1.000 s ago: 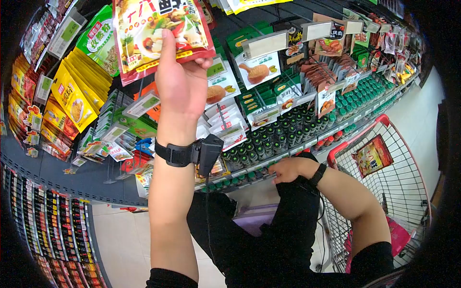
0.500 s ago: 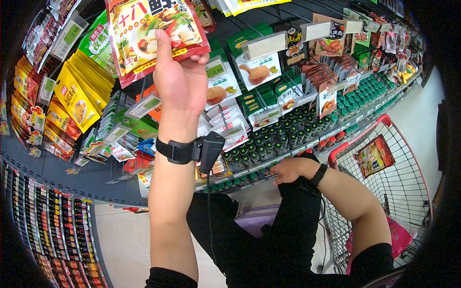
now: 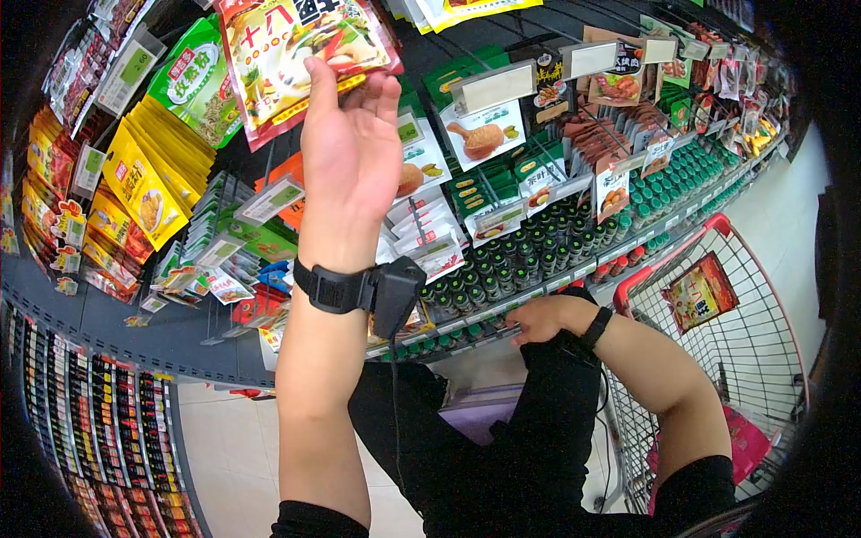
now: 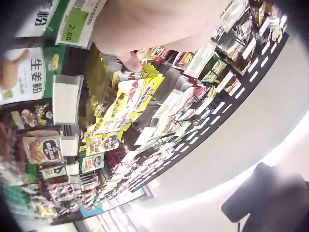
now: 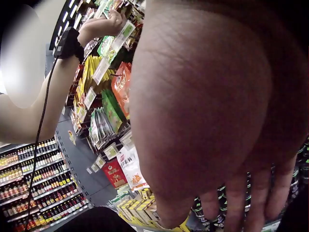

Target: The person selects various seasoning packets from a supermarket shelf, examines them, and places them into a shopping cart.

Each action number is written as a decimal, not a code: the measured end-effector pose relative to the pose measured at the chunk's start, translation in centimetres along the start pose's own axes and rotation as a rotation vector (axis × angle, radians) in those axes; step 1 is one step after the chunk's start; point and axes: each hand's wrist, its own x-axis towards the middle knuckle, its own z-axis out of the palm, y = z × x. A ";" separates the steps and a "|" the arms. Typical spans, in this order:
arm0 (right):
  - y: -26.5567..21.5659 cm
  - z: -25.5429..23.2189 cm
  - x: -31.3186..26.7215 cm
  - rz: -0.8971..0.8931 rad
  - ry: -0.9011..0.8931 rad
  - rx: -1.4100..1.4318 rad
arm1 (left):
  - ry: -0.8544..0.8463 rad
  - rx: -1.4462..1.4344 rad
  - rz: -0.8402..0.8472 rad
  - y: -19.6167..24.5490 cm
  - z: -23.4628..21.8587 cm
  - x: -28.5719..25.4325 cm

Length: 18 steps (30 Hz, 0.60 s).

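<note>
In the head view my left hand (image 3: 352,143) is raised to the upper shelf, palm up. Its thumb lies over the front of a red-edged seasoning packet (image 3: 300,45) with a picture of food in a bowl. The other fingers, loosely bent, show at the packet's lower right corner and are not wrapped round it. Beside that packet hangs a green and white packet (image 3: 197,81). My right hand (image 3: 544,316) rests on the black-trousered knee, fingers relaxed and holding nothing. In the right wrist view its palm and fingers fill much of the picture.
A red-rimmed shopping cart (image 3: 619,300) stands at the right, with a similar packet (image 3: 700,291) on it and a pink item (image 3: 746,444) lower down. Yellow packets (image 3: 143,184), price-tag holders (image 3: 493,87) and green-capped jars (image 3: 668,193) crowd the curved shelf. Bottle shelves (image 3: 99,403) stand at lower left.
The packet at my left hand has shifted right and up. The left fingers have come from behind its lower edge and loosened into view. My right hand has stayed on the knee.
</note>
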 end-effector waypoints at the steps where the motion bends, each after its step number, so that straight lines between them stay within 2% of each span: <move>1: 0.0 0.0 0.0 0.003 0.000 0.004 | 0.009 -0.023 -0.005 -0.1 0.7 -0.4; 8: -0.1 0.0 -0.2 -0.013 0.031 0.060 | -0.068 -0.105 -0.031 -0.2 1.3 -0.6; 14: 0.1 0.0 0.0 -0.009 0.025 0.069 | -0.177 -0.251 -0.314 1.0 0.2 -1.4; 18: 1.0 0.7 0.6 -0.037 0.058 0.022 | -0.113 -0.244 -0.361 1.7 1.4 -4.2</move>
